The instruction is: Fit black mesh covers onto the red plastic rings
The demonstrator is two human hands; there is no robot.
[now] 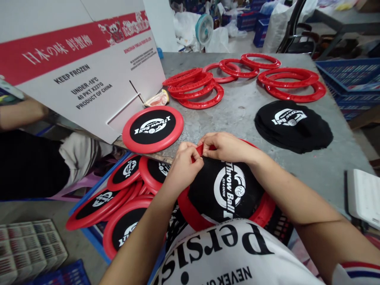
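Observation:
A red-rimmed throw disc (204, 192) with a black printed cloth centre leans between the table edge and my torso. My left hand (187, 163) pinches its red rim at the far edge. Close beside it, my right hand (224, 146) is closed on the same rim, fingertips curled over the cloth's edge. Part of the disc is hidden by my hands and shirt. On the table just beyond my left hand lies a finished-looking disc (152, 130). To the right sits a pile of black printed cloth circles (292, 124).
Several loose red rings (196, 85) lie at the back of the table (237, 114). A white carton (89, 71) stands at the left. Below, a blue crate (89, 237) holds several discs. Another person's arm (22, 114) shows at the far left.

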